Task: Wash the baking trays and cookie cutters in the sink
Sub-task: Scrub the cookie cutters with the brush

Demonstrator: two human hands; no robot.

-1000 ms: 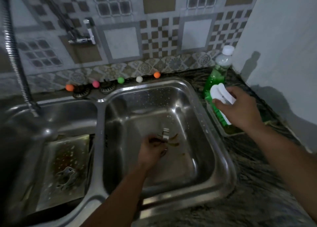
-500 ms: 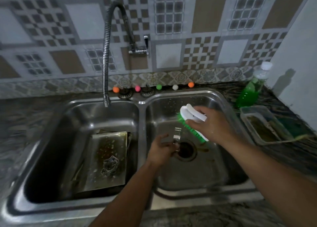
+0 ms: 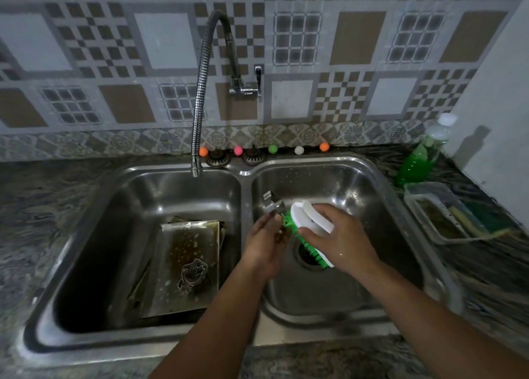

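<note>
Two hands (brush (image 3: 310, 226), cutter (image 3: 273, 204)) touching.

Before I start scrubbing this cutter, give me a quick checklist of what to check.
1. Cutter gripped in left hand: ok.
2. Brush gripped in right hand: ok.
3. Bristles meet the cutter: ok, they seem to touch.
4. Work held over the right basin: ok.
5. Water running from the faucet: not ok, no stream visible.
6. Soap on the brush: cannot tell.
</note>
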